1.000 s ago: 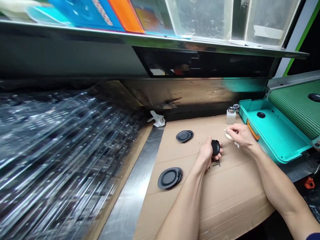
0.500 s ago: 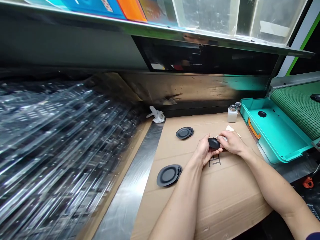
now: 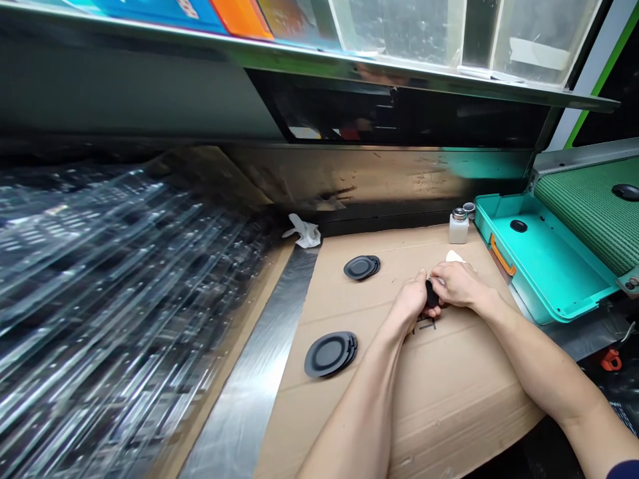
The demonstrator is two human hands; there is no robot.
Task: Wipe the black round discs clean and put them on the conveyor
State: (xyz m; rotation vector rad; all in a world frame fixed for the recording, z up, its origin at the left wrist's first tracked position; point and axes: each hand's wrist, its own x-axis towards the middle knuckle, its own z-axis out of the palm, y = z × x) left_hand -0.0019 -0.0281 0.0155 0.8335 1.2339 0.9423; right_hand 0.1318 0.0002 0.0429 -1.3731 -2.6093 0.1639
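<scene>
Both hands meet: left hand [image 3: 412, 301] clamped on small black disc [image 3: 431, 293], right hand [image 3: 456, 284] fingertips pinching its edge; disc mostly hidden.

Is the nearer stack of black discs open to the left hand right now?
Probably yes, but not at once. The stack of black discs lies bare on the cardboard with nothing over it, just left of the forearm; the left hand is closed on a small black part.
</scene>
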